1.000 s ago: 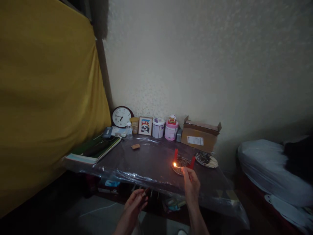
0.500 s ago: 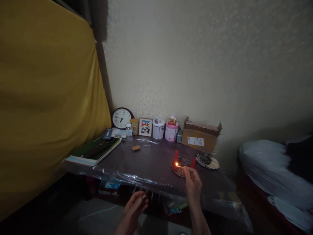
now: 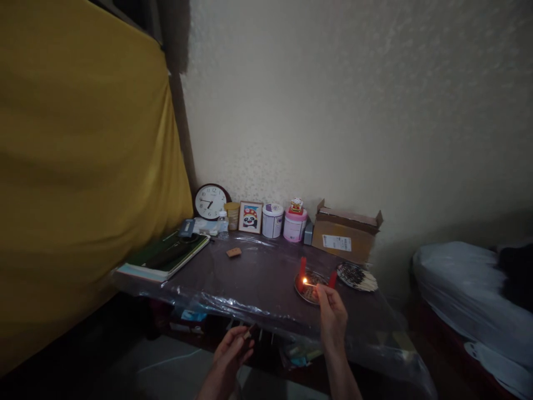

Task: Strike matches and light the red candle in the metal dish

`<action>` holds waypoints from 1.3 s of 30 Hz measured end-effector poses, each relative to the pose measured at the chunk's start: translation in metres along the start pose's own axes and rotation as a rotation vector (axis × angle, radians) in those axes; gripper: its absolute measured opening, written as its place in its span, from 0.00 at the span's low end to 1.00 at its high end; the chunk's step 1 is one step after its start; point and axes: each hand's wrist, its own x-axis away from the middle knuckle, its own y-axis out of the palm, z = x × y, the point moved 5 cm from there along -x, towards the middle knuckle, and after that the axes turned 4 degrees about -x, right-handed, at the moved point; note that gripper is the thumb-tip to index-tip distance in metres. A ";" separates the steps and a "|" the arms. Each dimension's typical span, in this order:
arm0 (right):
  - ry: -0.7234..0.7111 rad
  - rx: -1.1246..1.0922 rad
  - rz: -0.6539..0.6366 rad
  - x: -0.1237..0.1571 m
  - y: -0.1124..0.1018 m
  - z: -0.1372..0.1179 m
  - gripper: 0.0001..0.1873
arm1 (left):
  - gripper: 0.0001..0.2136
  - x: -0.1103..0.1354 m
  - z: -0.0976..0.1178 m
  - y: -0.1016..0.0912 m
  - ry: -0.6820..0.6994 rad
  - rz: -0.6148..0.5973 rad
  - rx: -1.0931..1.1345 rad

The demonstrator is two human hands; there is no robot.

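Right hand [image 3: 333, 318]: fingers pinched shut on 1 thin wooden match [image 3: 311, 284], its lit tip over the round dark dish [image 3: 303, 296], beside the left of 2 short red candles [image 3: 302, 266] standing on it, on the dark plastic-covered table [image 3: 250, 272]. Left hand [image 3: 233, 347]: low before the table's front edge, fingers closed about 1 small dim object [image 3: 249, 332], kind not discernible. Nearby: flat plate of pale sticks [image 3: 358, 276] just right of the dish; brown cardboard box [image 3: 345, 236] and round wall clock [image 3: 210, 201] against the wall.

yellow cloth [image 3: 83, 166] at left; two red candles [image 3: 303, 265]; orange match flame [image 3: 305, 281]; white clock face [image 3: 210, 201], dark rim; pink tub [image 3: 294, 226]; brown cardboard box [image 3: 345, 238]; green book [image 3: 166, 256]; dark table [image 3: 250, 272]; speckled cream wall [image 3: 333, 111]
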 end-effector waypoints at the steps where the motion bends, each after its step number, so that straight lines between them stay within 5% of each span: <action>1: 0.004 0.002 -0.001 0.000 0.000 0.000 0.13 | 0.14 0.000 0.001 0.000 0.004 -0.002 0.001; 29: 0.091 -0.239 -0.014 -0.023 0.000 0.022 0.12 | 0.12 0.000 0.004 0.003 -0.011 -0.025 0.019; 39: 0.088 -0.327 -0.018 -0.058 0.014 0.001 0.11 | 0.09 -0.050 0.034 0.055 0.087 -0.183 0.097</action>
